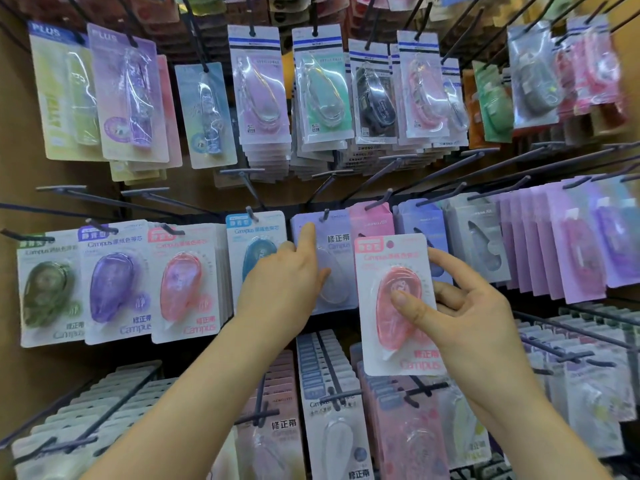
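Pink correction tape held off the rack while the other hand steadies a hanging pack.

The right hand [464, 306] pinches the pink blister-carded correction tape [384, 323] in mid-air before the middle row. Its thumb presses the clear bubble and its fingers spread behind the card, probably to keep the punched hole at the top free for a peg. The left hand [284, 282] lays a straight index finger and splayed thumb on the lavender carded pack [337, 244] hanging from a dark wire hook [325, 214], seemingly to steady that stack. Its other fingers are hidden.
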The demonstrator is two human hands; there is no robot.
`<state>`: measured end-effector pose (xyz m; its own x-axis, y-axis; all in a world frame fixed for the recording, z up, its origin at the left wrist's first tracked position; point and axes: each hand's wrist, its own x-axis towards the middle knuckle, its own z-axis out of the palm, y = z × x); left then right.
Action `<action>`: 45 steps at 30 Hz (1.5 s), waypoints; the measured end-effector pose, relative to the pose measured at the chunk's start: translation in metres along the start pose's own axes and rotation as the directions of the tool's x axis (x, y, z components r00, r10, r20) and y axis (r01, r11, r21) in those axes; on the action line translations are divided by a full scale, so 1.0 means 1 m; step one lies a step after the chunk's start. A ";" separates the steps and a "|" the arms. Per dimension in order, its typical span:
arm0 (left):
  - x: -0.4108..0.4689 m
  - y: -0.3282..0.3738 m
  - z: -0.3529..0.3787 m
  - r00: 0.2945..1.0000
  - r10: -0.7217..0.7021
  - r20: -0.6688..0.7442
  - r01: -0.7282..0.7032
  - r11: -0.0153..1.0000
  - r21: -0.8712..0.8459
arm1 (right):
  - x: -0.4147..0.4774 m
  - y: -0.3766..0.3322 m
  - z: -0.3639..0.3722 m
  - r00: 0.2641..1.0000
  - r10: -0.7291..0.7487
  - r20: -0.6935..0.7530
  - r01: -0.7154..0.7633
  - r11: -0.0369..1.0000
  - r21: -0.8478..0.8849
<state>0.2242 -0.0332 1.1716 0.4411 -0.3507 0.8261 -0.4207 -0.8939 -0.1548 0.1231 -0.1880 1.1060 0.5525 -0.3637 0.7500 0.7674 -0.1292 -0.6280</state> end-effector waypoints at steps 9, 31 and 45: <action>-0.018 -0.002 -0.003 0.989 -0.024 -0.146 -0.025 0.945 -0.326 | -0.004 0.001 -0.002 0.998 0.055 -0.023 -0.053 0.993 0.102; -0.113 -0.063 -0.028 0.906 -0.127 -0.403 -0.021 0.939 -0.342 | -0.036 0.008 0.138 0.980 -0.182 0.079 0.177 0.982 0.063; -0.078 -0.138 -0.037 0.899 -0.101 -0.426 0.059 0.992 -0.111 | -0.021 0.004 0.187 0.938 -0.217 0.271 0.279 0.935 -0.218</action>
<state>0.2185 0.1276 1.1480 0.1014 -0.1058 0.9892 -0.4792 -0.8766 -0.0447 0.1754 -0.0080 1.1265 0.4399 -0.0629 0.8958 0.8009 -0.4236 -0.4231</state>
